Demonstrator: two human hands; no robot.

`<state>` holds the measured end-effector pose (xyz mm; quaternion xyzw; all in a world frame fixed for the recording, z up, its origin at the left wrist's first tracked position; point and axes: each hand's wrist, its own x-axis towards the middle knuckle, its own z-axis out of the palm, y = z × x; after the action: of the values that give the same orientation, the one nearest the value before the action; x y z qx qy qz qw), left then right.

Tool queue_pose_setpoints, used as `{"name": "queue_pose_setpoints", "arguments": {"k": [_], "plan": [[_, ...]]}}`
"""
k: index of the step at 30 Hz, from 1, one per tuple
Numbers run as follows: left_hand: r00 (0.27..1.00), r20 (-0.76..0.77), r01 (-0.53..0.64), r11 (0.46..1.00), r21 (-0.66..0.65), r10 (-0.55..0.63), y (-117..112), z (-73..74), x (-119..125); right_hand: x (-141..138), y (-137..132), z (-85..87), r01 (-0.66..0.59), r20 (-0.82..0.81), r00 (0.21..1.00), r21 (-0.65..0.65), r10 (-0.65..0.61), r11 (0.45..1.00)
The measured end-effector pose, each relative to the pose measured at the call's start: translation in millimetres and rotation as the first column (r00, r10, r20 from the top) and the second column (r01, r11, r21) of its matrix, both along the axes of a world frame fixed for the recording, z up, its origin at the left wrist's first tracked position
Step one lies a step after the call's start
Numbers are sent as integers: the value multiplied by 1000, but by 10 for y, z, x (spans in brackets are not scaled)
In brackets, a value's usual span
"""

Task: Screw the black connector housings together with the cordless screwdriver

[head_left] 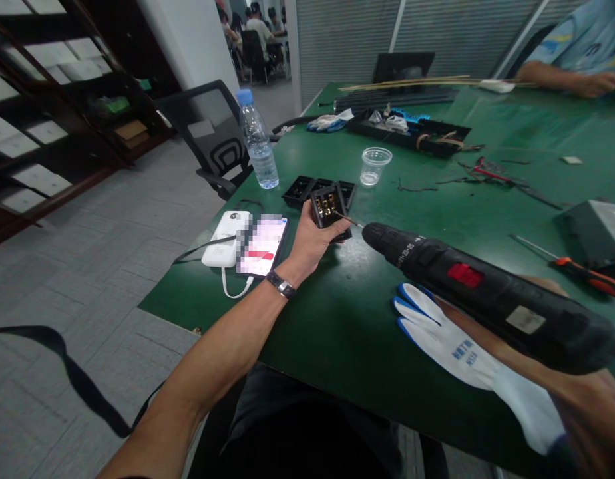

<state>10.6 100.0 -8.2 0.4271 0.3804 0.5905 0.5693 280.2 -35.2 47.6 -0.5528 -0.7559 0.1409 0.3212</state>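
My left hand (315, 233) is closed around a small black square housing with brass contacts inside, which looks like a socket module (327, 205). Its open side is tilted up toward me. My right hand (517, 352), mostly hidden beneath a black cordless drill (452, 269), grips that drill. The long thin bit (350, 219) points left and its tip reaches the brass contacts; I cannot tell whether it is seated in a screw. Behind my left hand lie more black housings (300, 191) of a similar kind.
Left of my hand are a white power bank (227, 239) and a phone (264, 246). A water bottle (260, 150) and a clear plastic cup (375, 166) stand beyond. A work glove (462, 349) lies under the drill, a screwdriver (577, 266) at right. Another person's arm (562, 80) rests across the table.
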Motion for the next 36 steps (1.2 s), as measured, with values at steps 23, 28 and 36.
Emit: {"name": "queue_pose_setpoints", "arguments": {"k": [23,28,36], "plan": [[999,-31,-28,998,53,29,22,-83,49,-216,-79,110,-140,-106,985,-41,135,989],[997,-59,-38,996,79,42,28,-99,44,-263,-83,109,-102,-161,983,-46,93,994],[998,-44,-33,998,50,35,31,-109,67,-227,-52,85,-164,-131,979,-52,156,985]]}}
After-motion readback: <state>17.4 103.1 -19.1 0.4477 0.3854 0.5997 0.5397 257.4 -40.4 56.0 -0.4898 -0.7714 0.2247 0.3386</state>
